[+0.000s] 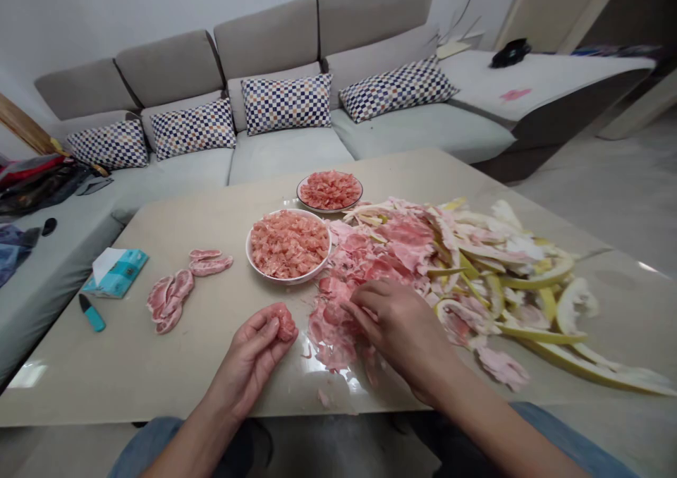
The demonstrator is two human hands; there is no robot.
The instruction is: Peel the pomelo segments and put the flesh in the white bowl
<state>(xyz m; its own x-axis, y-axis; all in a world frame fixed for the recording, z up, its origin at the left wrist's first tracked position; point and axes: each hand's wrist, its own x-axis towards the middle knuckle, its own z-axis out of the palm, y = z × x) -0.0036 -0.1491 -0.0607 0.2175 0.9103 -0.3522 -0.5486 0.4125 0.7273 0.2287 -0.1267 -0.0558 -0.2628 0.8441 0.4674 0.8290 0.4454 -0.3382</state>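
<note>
My left hand [259,347] is closed around a piece of pink pomelo flesh [284,321], just in front of the white bowl [288,279]. That bowl is heaped with peeled pomelo pulp [290,242]. Over the pile of pink membrane scraps [336,309] hangs my right hand [394,323], its fingers bent and close together; whether anything is between its fingertips is hidden. Unpeeled pomelo segments [170,300] lie on the table to the left, with a smaller group of segments [209,262] behind them.
A second plate of pulp [329,190] stands behind the bowl. Thick yellow-green pomelo rinds [544,337] spread over the right side of the table [222,393]. At left are a tissue pack [119,273] and a teal-handled knife [92,314]. A grey sofa [285,154] stands behind.
</note>
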